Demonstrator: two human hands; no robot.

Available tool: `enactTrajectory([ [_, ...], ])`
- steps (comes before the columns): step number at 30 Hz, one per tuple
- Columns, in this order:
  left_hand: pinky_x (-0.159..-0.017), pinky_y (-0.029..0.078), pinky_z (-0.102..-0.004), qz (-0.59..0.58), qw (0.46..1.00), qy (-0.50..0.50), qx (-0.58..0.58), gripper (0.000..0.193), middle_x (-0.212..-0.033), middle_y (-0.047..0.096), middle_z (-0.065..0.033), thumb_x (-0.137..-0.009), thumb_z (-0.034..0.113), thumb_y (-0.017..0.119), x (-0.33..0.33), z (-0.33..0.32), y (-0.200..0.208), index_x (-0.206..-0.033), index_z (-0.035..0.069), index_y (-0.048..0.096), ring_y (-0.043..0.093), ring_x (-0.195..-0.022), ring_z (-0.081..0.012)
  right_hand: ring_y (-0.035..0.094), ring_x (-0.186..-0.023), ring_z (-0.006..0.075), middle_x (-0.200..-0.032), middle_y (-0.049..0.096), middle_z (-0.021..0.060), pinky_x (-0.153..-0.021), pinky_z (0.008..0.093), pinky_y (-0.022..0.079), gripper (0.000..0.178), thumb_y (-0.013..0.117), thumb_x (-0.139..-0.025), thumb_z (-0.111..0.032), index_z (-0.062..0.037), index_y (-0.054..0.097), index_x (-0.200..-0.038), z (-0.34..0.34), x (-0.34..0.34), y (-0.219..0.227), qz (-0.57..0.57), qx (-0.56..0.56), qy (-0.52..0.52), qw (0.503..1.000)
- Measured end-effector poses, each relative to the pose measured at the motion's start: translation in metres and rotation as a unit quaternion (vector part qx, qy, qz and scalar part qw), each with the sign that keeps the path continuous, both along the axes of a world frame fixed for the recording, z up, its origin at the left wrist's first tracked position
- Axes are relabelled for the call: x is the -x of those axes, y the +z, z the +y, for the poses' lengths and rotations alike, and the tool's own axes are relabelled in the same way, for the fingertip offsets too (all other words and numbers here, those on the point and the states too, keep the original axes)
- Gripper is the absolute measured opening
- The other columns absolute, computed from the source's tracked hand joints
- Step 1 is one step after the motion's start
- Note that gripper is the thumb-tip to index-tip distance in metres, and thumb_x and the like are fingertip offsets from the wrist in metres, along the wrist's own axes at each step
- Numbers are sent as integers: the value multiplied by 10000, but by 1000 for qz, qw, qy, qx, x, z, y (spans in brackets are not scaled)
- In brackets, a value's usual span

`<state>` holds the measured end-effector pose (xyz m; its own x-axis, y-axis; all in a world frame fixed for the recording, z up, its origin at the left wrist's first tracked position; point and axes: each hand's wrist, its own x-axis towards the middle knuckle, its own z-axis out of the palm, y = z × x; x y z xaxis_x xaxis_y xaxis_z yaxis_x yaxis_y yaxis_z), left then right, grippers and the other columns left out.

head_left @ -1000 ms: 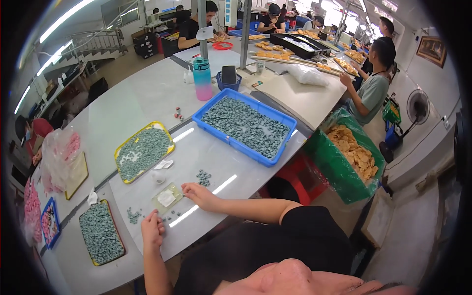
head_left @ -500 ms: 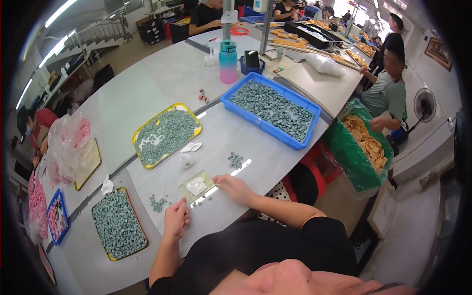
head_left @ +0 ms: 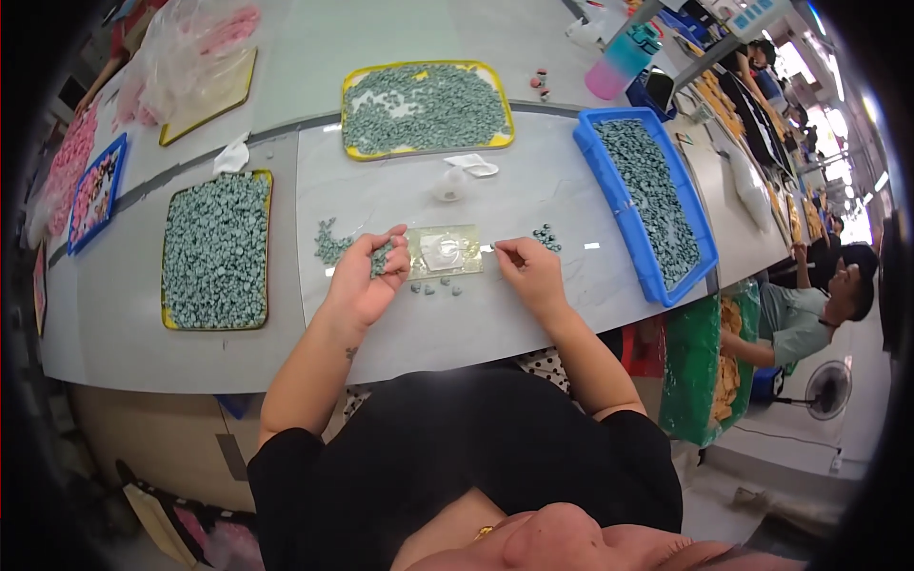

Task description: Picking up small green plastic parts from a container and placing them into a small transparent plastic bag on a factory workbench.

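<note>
My left hand (head_left: 369, 278) is turned partly palm up, its fingers curled around several small grey-green pieces (head_left: 381, 260). Its fingertips are by the left edge of a clear yellowish plate (head_left: 470, 235), which has a whitish round patch (head_left: 444, 251) in its middle. Right of the plate, my right hand (head_left: 533, 276) is pinched closed; whatever lies between its fingertips is too small to make out. A loose heap of green pieces (head_left: 329, 244) lies beyond my left hand, a smaller cluster (head_left: 546, 237) beyond my right. A few single pieces (head_left: 429, 288) lie just in front of the plate.
Green pieces fill a yellow-rimmed tray (head_left: 268, 285) at left, another yellow tray (head_left: 509, 133) ahead and a blue tray (head_left: 706, 249) at right. A small white container (head_left: 449, 186) and white tissue (head_left: 473, 165) stand past the plate. A co-worker (head_left: 800, 314) sits by a green-lined bin (head_left: 690, 381).
The whole view has swung round. My left hand has turned upward with green pieces in its fingers. My right hand has come away from the plate's edge and is now pinched beside it.
</note>
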<state>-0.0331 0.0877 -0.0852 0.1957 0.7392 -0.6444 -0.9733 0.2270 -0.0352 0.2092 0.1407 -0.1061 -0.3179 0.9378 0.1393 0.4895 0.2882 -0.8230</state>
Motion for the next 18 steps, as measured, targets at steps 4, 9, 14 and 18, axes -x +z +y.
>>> enactTrajectory([
  [4, -470, 308, -186, 29, 996, -27, -76, 221, -851, 462, -56, -895, 15, 457, 1, 2, -20, -1111, -27, 440, 374, -605, -80, 588, -645, 213, -757, 595, 98, -576, 295, 473, 98, 650, -752, -8, -3, 622, -846, 10, 4, -9, -118, -202, 47, 971],
  [9, -470, 308, -182, 127, 981, -65, -128, 199, -844, 476, -50, -914, 54, 481, -11, 1, -30, -1099, -13, 454, 374, -604, -72, 571, -643, 267, -739, 570, 107, -586, 329, 474, 123, 656, -711, 10, -11, 617, -825, 21, 9, -14, -154, -239, 80, 955],
  [14, -483, 304, -188, 135, 976, -87, -146, 199, -859, 500, -47, -910, 81, 518, -5, 3, -46, -1071, -34, 500, 376, -615, -65, 581, -625, 238, -776, 612, 107, -548, 320, 466, 177, 673, -687, 41, -5, 639, -854, 19, 28, -7, -45, -202, 66, 976],
  [18, -493, 306, -188, 190, 969, -61, -148, 246, -859, 505, -37, -910, 92, 526, 1, 6, -47, -1112, -48, 514, 370, -616, -60, 586, -623, 222, -769, 621, 98, -533, 309, 462, 205, 690, -664, 55, 6, 642, -856, 23, 45, -11, -47, -305, 114, 944],
])
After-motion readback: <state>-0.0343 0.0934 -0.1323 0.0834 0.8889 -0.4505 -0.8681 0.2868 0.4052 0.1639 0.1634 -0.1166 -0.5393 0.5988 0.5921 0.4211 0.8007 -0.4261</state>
